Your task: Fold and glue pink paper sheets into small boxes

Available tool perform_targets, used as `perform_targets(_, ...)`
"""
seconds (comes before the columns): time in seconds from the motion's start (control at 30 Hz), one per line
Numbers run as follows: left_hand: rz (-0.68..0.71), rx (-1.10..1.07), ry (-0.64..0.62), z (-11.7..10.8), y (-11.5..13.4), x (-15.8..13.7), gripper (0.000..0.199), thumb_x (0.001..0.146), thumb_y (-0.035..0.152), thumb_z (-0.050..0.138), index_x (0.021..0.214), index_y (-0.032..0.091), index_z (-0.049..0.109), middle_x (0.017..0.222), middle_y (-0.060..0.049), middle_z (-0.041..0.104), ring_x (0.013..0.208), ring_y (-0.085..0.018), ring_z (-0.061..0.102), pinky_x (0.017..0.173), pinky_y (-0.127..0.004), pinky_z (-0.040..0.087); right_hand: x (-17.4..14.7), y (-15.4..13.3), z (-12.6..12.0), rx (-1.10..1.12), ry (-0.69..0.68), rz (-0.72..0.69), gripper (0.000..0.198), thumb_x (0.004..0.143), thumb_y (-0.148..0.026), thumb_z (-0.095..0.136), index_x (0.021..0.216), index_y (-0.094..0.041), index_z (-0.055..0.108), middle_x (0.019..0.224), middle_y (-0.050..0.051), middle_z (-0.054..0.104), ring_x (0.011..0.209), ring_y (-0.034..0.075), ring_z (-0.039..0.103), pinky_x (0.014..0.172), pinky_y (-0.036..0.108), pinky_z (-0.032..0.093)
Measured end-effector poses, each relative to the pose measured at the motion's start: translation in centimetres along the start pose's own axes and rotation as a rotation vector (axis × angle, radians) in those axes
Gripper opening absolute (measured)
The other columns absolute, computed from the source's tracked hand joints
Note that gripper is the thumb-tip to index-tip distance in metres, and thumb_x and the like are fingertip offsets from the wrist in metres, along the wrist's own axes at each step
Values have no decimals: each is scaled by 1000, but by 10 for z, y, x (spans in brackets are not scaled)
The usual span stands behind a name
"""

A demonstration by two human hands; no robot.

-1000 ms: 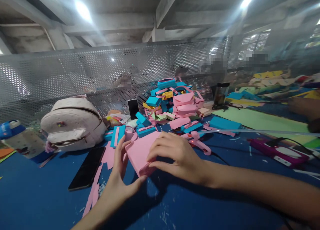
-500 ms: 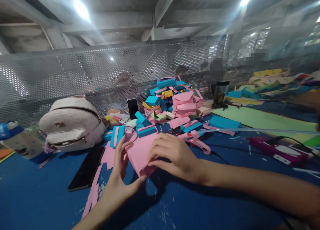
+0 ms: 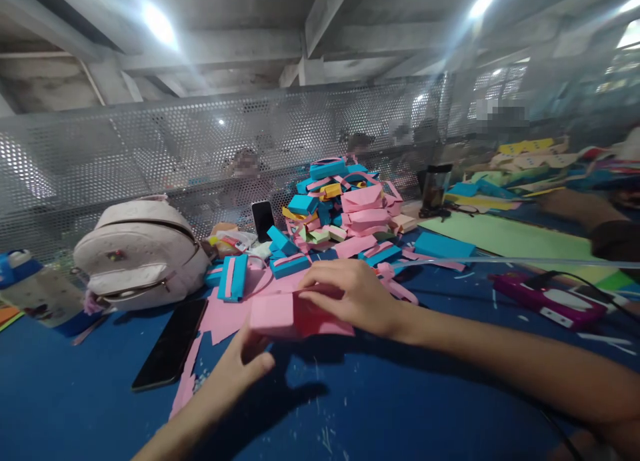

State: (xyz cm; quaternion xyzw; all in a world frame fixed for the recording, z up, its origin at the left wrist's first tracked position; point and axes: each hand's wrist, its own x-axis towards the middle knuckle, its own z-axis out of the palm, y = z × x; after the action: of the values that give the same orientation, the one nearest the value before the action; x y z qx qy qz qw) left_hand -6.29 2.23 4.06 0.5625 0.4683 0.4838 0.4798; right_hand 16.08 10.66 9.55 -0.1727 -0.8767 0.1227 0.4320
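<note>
A folded pink paper box (image 3: 273, 316) is tilted up over the blue table, its narrow end towards me and its right side standing partly open. My left hand (image 3: 245, 354) cradles its left end; the fingers curl behind it, partly hidden, while the thumb sticks out below. My right hand (image 3: 357, 297) pinches the box's upper edge on the right with thumb and fingers. Just beyond that hand lies a pink glue gun (image 3: 397, 286), partly covered by it. Flat pink paper (image 3: 220, 317) lies behind the box, next to a blue box with a pink strip (image 3: 233, 278).
A pile of blue and pink paper boxes (image 3: 363, 201) stands at the back. To the left are a white backpack (image 3: 140, 254), a black phone (image 3: 170, 344) and a bottle (image 3: 43, 294). A purple power strip (image 3: 545, 301) lies right; another person's arm (image 3: 575, 211) reaches in behind it.
The pink box has been turned and tipped, so its narrow end now faces me. My left fingers have slipped behind it, and its thumb has left the corner. My right hand still grips it.
</note>
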Motion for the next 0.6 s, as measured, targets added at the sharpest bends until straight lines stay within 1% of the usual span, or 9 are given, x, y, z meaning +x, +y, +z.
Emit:
perform_targets(0.07,-71,97,7,1,5,-1,61,67,54,77,117,22,66,123,-11,68,117,-37,59,99,-49,47,2,0,-2,82,-22,107,10,90,-25,61,91,-19,69,92,2,73,83,15,65,75,27,45)
perform_targets(0.13,-123,102,41,4,12,-2,51,73,52,73,113,21,69,113,-10,72,109,-34,65,93,-47,52,5,2,-3,151,-49,210,12,91,-25,60,97,-19,68,93,3,72,85,15,65,78,28,46)
perform_targets(0.2,-151,8,97,8,17,0,52,77,53,68,116,19,68,109,-10,74,105,-32,67,88,-44,55,7,5,-3,173,-102,295,18,90,-22,58,106,-19,65,86,1,70,80,15,64,77,28,47)
perform_targets(0.27,-184,-76,206,8,19,2,55,77,53,69,119,18,66,107,-12,74,103,-30,68,85,-40,56,7,9,-1,163,-168,350,24,89,-19,57,112,-18,61,80,0,67,75,14,62,73,28,47)
perform_targets(0.3,-202,-85,267,8,18,4,55,76,53,70,119,18,66,107,-12,74,102,-30,68,83,-39,57,7,10,1,158,-198,359,26,88,-18,58,114,-18,60,82,0,66,77,14,62,73,28,47)
perform_targets(0.37,-214,-31,353,3,16,7,54,76,53,69,118,19,67,110,-12,73,104,-29,68,82,-39,57,6,12,3,122,-223,346,30,84,-17,62,113,-19,57,96,2,66,85,15,61,75,28,47)
perform_targets(0.43,-187,80,357,-3,15,9,49,77,53,68,114,21,69,115,-11,72,107,-30,66,86,-41,56,4,12,5,53,-213,302,30,81,-17,66,109,-19,57,107,4,64,91,16,60,79,29,46)
perform_targets(0.53,-131,255,242,-9,15,10,41,78,51,68,107,23,72,114,-8,72,113,-32,63,95,-44,51,3,9,4,-22,-214,190,14,85,-19,64,98,-18,59,107,4,63,95,17,58,84,31,45)
perform_targets(0.6,-101,326,147,-10,14,10,36,81,51,65,105,25,73,111,-5,73,116,-31,60,101,-45,46,1,5,4,-16,-271,87,10,89,-20,61,99,-19,60,107,4,63,102,17,56,90,32,44)
